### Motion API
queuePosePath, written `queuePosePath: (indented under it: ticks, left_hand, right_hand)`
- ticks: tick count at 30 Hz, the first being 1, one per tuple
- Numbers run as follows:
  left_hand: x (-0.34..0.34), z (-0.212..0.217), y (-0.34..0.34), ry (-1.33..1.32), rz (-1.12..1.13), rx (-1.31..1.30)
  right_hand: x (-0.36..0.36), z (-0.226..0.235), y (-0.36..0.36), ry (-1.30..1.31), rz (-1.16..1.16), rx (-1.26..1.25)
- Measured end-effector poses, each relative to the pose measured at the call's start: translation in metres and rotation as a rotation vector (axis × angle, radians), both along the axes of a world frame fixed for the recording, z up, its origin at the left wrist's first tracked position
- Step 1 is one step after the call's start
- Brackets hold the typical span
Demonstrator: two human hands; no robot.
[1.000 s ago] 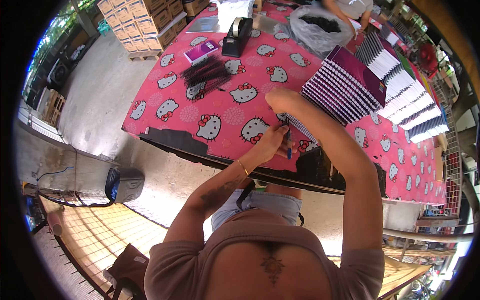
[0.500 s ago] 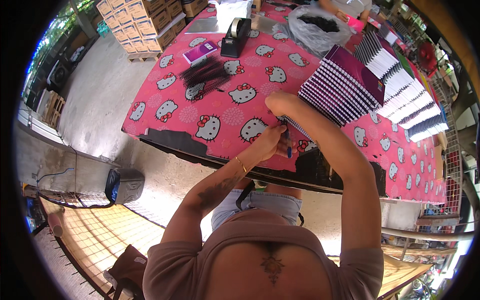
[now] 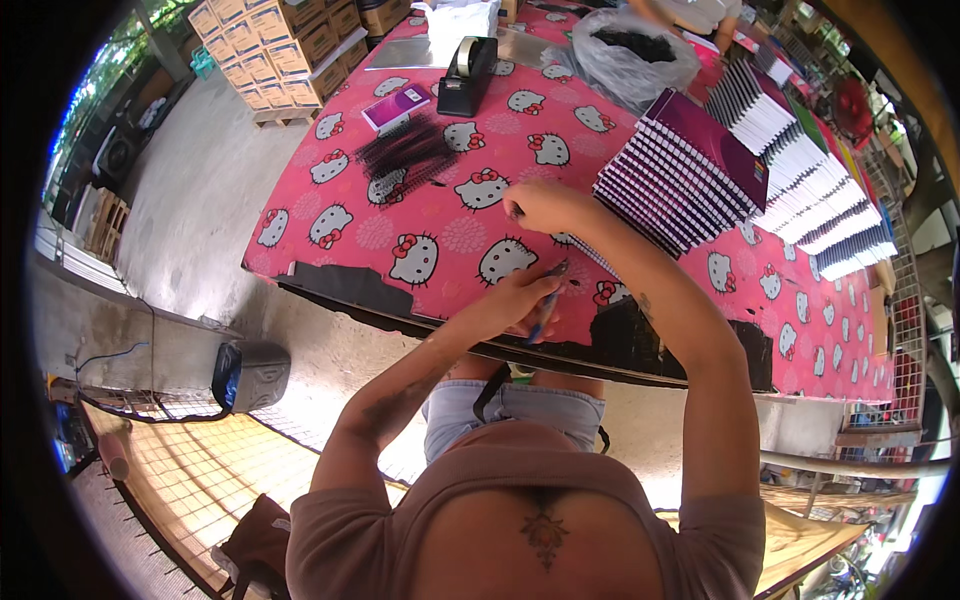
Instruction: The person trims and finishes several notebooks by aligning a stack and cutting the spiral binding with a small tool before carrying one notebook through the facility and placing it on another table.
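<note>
My left hand (image 3: pixel 522 300) is closed round blue-handled pliers (image 3: pixel 545 318), their dark jaws pointing up and away from me just above the table's near edge. Farther out, my right hand (image 3: pixel 545 208) is curled into a fist, with a small dark bit showing at its fingers that I cannot make out. Under my right forearm lies a spiral-bound notebook (image 3: pixel 597 258), mostly hidden. To the right rises a stack of purple spiral notebooks (image 3: pixel 690 170). A pile of loose black binding coils (image 3: pixel 408 158) lies to the left of my right hand.
A black tape dispenser (image 3: pixel 468 78) and a small purple-and-white box (image 3: pixel 396 106) sit behind the coils. A clear plastic bag (image 3: pixel 635 65) of black material stands farther back, near another person (image 3: pixel 705 15). More notebook stacks (image 3: pixel 815 180) line the right side. Patterned pink cloth covers the table (image 3: pixel 465 235).
My right hand has moved left and away from the notebook. My left hand has drawn back toward me with the pliers, which have tilted. The other person's arm has shifted.
</note>
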State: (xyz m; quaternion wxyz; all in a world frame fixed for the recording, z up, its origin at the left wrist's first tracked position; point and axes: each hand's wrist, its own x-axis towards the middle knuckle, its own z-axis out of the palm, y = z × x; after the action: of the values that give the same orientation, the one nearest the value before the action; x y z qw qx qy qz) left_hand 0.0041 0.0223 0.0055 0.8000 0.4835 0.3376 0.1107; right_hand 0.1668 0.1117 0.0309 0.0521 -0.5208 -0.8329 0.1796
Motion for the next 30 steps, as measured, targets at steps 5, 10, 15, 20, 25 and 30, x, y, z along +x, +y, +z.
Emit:
queuePosePath:
  ticks: [5,10,15,20,25,30]
  left_hand:
    - [-0.079,0.008,0.022,0.005,0.345,0.182]
    - [-0.115,-0.016,0.056,0.204,0.693,0.510]
    - [-0.094,-0.028,0.069,0.796,0.626,1.358]
    - [-0.072,-0.032,0.066,0.928,0.531,1.683]
    - [-0.065,-0.036,0.067,0.901,0.496,1.663]
    - [-0.062,-0.032,0.068,0.894,0.499,1.612]
  right_hand:
    - [-0.004,-0.008,-0.032,0.232,-0.031,0.067]
    - [-0.011,-0.040,-0.061,0.213,-0.102,0.110]
    - [-0.016,-0.033,-0.077,0.510,-0.059,-0.002]
    - [-0.018,0.083,-0.148,1.318,-0.100,-0.393]
    - [0.090,0.207,-0.171,1.561,-0.216,0.410]
    - [0.239,0.199,-0.075,1.593,-0.513,0.267]
